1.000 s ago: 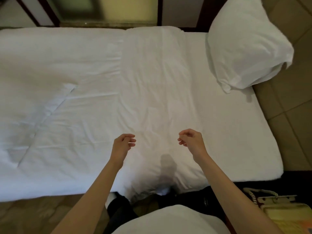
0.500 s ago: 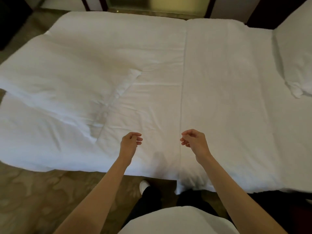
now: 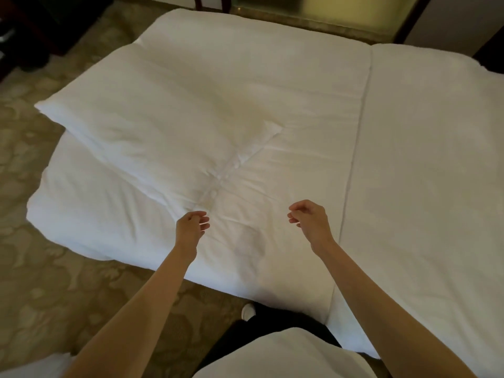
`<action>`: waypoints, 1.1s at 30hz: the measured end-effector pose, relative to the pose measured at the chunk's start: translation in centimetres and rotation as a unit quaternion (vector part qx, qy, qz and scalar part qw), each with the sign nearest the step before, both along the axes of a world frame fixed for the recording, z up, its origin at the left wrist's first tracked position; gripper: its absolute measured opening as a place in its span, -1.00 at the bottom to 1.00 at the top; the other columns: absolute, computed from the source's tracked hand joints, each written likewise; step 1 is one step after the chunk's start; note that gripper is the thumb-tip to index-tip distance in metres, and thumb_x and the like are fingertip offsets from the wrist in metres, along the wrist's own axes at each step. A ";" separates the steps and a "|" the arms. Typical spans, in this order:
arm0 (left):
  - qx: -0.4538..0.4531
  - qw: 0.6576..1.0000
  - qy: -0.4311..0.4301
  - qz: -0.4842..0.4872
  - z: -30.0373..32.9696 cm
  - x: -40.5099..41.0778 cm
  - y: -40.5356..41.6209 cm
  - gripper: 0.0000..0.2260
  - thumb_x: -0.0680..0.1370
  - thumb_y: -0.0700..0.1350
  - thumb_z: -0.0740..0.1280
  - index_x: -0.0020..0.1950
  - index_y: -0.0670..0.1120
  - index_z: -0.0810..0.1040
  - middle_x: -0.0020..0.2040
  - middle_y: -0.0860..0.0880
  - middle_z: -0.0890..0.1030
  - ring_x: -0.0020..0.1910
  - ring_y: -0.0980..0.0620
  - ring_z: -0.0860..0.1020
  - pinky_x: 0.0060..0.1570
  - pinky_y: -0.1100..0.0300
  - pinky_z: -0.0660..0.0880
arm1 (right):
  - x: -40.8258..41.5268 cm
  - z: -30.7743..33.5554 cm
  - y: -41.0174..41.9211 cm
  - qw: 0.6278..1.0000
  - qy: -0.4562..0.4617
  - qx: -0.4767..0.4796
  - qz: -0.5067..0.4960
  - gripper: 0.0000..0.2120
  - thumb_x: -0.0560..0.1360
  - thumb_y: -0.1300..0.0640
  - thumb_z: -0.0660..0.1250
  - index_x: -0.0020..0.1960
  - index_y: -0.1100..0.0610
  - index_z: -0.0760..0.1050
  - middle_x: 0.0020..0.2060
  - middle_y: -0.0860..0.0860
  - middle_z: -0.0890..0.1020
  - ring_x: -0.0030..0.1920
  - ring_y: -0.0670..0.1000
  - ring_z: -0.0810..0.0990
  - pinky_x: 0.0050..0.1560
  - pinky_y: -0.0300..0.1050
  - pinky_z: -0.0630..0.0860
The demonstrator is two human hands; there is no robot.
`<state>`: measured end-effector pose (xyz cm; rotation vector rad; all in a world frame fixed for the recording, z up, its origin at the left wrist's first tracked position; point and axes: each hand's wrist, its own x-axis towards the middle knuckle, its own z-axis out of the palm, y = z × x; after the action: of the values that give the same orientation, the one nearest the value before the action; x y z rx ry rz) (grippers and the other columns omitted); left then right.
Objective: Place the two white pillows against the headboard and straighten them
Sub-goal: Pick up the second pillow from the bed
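Covering most of the head view, a soft white duvet (image 3: 169, 126) lies rumpled and folded back over a smoother white sheet (image 3: 425, 170) on the bed, a straight seam dividing them. Patterned beige carpet (image 3: 32, 268) leaves open floor along the bed's left and near edges. The left hand (image 3: 191, 229) and right hand (image 3: 309, 221) hover apart above the bedding, fingers loosely curled, gripping nothing. Neither white pillow can be clearly made out in this view.
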<state>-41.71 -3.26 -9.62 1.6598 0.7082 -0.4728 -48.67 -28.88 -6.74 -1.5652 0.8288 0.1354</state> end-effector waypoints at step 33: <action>0.122 0.957 0.183 0.189 -9.7 41.7 19.6 -0.28 0.50 0.33 0.14 0.56 0.07 0.02 0.51 -0.23 0.17 0.42 -0.24 0.29 0.36 -0.06 0.28 | 57.1 -9.6 15.8 0.911 0.122 -0.310 0.242 -0.39 0.43 -0.21 0.30 0.39 -0.03 0.25 0.31 0.07 0.41 0.35 0.15 0.36 0.31 0.12 0.31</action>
<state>0.02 16.38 -19.35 1.6263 1.3760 -0.4315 8.48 -13.04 -16.38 -2.3819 0.6871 0.4708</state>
